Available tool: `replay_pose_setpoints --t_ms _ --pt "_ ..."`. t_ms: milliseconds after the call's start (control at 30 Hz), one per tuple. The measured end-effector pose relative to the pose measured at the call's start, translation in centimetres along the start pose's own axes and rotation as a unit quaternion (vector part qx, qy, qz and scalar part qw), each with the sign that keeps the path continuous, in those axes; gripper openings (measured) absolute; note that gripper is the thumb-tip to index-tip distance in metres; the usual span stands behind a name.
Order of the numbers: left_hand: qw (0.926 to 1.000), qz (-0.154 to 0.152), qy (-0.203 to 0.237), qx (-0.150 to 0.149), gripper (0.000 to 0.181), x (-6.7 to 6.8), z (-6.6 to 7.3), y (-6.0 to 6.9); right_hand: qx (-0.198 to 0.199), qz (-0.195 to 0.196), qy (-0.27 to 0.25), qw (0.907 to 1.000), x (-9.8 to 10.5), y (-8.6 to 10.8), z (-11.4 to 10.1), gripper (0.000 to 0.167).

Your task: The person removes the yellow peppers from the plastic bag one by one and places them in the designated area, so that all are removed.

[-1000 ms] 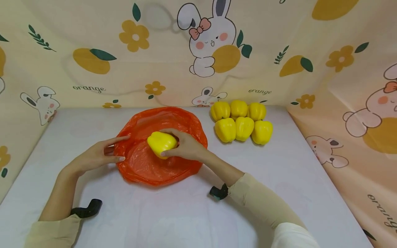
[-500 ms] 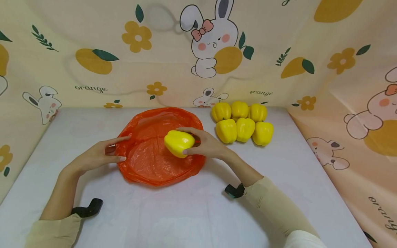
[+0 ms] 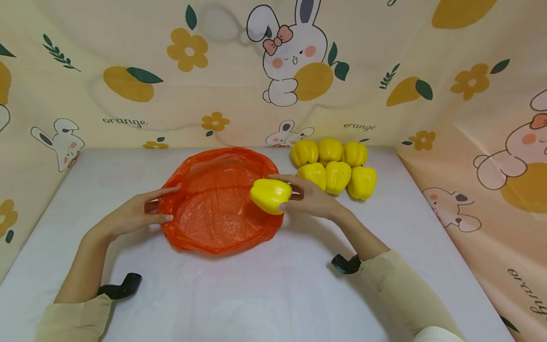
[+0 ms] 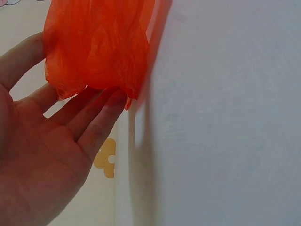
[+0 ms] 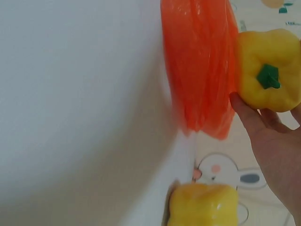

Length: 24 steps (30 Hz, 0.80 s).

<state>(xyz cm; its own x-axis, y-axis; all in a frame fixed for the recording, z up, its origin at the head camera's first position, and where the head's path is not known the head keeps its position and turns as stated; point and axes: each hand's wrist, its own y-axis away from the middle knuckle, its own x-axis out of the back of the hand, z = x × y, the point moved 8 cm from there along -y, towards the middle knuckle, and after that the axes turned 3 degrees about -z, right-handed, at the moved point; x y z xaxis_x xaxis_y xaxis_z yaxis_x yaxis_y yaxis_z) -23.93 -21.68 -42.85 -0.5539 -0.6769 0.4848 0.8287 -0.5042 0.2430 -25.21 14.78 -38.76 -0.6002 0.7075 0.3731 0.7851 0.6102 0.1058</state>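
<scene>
An orange-red plastic bag [image 3: 213,213] stands on the table with its mouth spread wide. At its left rim my left hand [image 3: 128,213] holds the folded edge. In the left wrist view its fingers [image 4: 91,125] reach under the hanging film, which partly hides their tips. Over the right rim a yellow bell pepper [image 3: 270,194] is held up between the thumb and fingers of my right hand [image 3: 309,197]. The right wrist view shows the pepper's green stem [image 5: 269,76] facing the camera, right beside the bag's outer wall [image 5: 197,70].
Several yellow bell peppers [image 3: 337,178] stand in two rows at the back right of the white table [image 3: 239,299]. One front pepper [image 3: 313,174] is partly covered by my right hand. Rabbit-printed cloth [image 3: 235,71] hangs behind the table and along its right side.
My right hand has moved right with the bell pepper, from over the middle of the bag to its right rim. The left hand and the bag have stayed in place.
</scene>
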Motion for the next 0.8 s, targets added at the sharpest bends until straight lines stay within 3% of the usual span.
replay_pose_setpoints --t_ms 567,800 --pt "0.9999 -0.001 -0.006 -0.012 0.070 0.1 0.4 -0.2 0.014 0.051 0.019 0.9984 3.9 5.5 2.2 0.068" --pt "0.9999 0.000 -0.010 -0.009 0.070 0.0 0.3 0.0 -0.016 0.067 0.055 0.9961 5.3 7.7 3.7 0.070"
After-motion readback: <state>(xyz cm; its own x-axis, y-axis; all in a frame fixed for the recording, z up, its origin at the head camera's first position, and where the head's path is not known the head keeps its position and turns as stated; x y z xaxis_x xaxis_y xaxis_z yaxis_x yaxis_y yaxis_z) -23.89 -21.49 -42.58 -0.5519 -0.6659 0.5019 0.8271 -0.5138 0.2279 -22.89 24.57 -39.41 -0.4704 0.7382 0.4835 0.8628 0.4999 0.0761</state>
